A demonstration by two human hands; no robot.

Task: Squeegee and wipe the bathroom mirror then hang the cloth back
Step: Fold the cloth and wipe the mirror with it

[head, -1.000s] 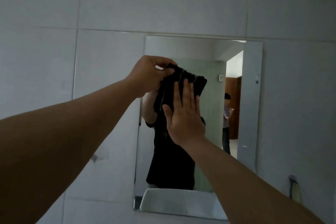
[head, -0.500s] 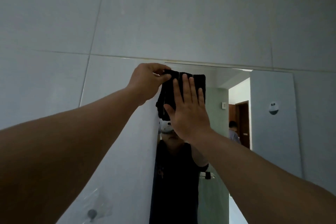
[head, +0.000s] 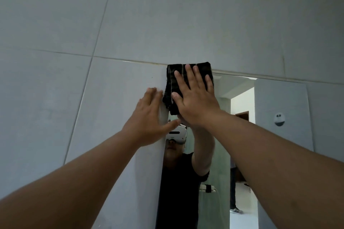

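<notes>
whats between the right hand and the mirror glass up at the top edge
In the head view, the dark folded cloth lies between the right hand and the mirror; the hand's straight fingers press it flat against the glass.

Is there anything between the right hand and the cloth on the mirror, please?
Nothing visible. The right hand lies flat on the dark cloth, pressing it against the mirror at its top left corner; the left hand is beside it.

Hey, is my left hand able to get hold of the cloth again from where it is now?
Probably yes. The left hand lies open and flat just left of the dark cloth, nothing between them. The right hand presses the cloth to the mirror, but its left edge shows bare.
</notes>
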